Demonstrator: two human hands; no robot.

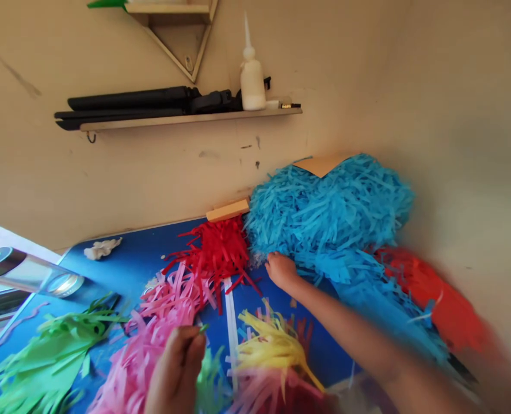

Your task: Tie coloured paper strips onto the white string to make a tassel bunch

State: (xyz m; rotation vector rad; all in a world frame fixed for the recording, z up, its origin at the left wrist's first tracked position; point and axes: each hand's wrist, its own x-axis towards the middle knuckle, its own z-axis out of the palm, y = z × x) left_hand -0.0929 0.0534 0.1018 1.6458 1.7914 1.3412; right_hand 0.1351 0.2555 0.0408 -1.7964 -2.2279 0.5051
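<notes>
My left hand (178,362) is closed low in the view, in front of the pink paper fringe (128,368). A small green scrap (203,328) sticks out at its fingertips; the rest of it is hidden. Farther off, my right hand (281,270) has its fingers curled together at the foot of the blue paper fringe heap (324,213). Beside its fingertips lies some clear, whitish material (259,259); whether the fingers hold any of it is hidden. Red paper fringe (221,247) spreads just left of that hand, and yellow fringe (273,348) lies below it.
Green fringe (52,356) covers the blue table (138,238) at left, near a clear jar (35,273) on its side. Orange-red paper (437,299) leans by the right wall. A shelf (186,121) above carries a glue bottle (252,83) and a folded black tripod-like object (130,103).
</notes>
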